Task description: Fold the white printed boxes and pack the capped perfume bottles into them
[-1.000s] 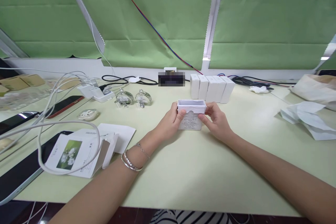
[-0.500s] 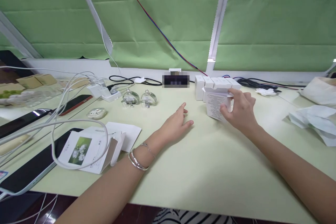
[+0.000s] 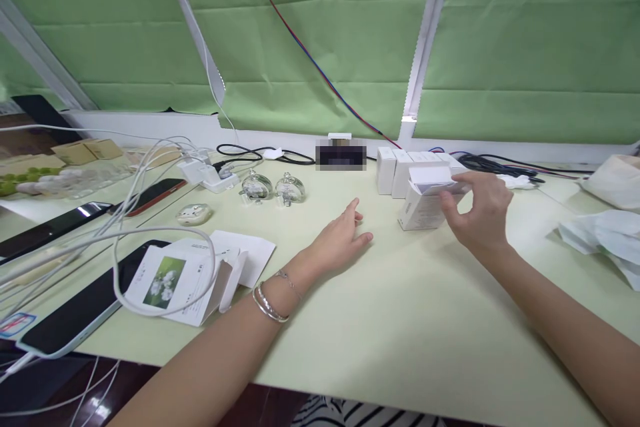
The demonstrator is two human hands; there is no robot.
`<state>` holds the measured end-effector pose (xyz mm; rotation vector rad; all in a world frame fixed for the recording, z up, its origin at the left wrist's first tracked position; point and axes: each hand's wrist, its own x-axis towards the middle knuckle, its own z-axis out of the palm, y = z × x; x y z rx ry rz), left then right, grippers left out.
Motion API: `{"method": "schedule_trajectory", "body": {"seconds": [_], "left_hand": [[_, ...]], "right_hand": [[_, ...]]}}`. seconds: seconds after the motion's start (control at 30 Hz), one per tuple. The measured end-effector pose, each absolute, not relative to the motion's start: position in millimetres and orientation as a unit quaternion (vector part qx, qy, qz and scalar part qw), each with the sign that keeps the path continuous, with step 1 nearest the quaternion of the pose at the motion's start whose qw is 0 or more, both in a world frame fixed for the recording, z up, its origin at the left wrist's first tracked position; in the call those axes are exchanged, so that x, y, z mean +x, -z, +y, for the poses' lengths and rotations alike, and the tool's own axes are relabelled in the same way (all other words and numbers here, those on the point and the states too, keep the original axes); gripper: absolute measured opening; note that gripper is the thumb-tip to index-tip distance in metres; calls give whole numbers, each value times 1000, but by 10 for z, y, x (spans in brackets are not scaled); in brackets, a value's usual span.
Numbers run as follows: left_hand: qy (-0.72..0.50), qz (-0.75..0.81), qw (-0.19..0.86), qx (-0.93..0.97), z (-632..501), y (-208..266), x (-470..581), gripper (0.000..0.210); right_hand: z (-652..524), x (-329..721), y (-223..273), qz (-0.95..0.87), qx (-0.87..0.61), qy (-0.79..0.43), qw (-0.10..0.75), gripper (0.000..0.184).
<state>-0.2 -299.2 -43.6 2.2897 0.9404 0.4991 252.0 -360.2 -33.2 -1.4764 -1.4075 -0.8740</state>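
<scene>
At the bottom of my view, the near edge of the smooth, pale yellow-green table (image 3: 380,333) slopes down slightly toward the right. Between the forearms I have a broad bare stretch running from that edge up to the hands. On the left the room is tighter: a flat black-screened device with a pale rim (image 3: 75,310) lies close to the edge, partly under an opened white card carton with a green-and-white flower picture (image 3: 193,303), and a glossy white cable loop (image 3: 215,263) crosses the carton.

The left hand (image 3: 337,240), silver bangles at its wrist, holds nothing; its thumb stands apart from the loosely gathered fingers. I can't tell whether it touches the table.

The right hand (image 3: 483,213) has thumb and fingertips pinching the upper right side of a small white rectangular cardboard box with fine grey print (image 3: 423,210). The box leans, a plain flap standing at its top; I can't tell if its lower edge meets the table. It sits right of centre, just in front of a row of upright white cardboard boxes (image 3: 386,173), overlapping them in my view, with bare table between it and the left hand. To the right lies a creased, pale, papery sheet (image 3: 605,240).

Farther left, two rounded clear-glass bottles (image 3: 290,190) stand side by side. Behind everything hang creased green fabric blinds (image 3: 320,27).
</scene>
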Motion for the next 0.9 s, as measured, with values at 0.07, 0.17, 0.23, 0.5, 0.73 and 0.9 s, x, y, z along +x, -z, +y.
{"method": "schedule_trajectory", "body": {"seconds": [0.07,0.17,0.23,0.5,0.73,0.9], "left_hand": [[-191,355,307,862,-2988,437,-4,75],[-197,356,309,860,-2987,440,-7,75],[-198,356,313,858,-2988,442,-9,75],[-198,354,303,863,-2972,463,-15,75],[-187,366,260,874,-3017,419,19,69],[-143,469,81,868,-3025,-235,79,52]], "right_hand": [[-3602,2517,335,-570,-594,359,440,24],[-3611,2503,328,-566,-593,365,443,29],[-3616,2491,320,-564,-591,366,446,32],[-3647,2478,343,-607,-494,429,450,34],[-3691,2078,487,-881,-319,206,281,20],[-3646,2009,570,-904,-352,119,212,22]]}}
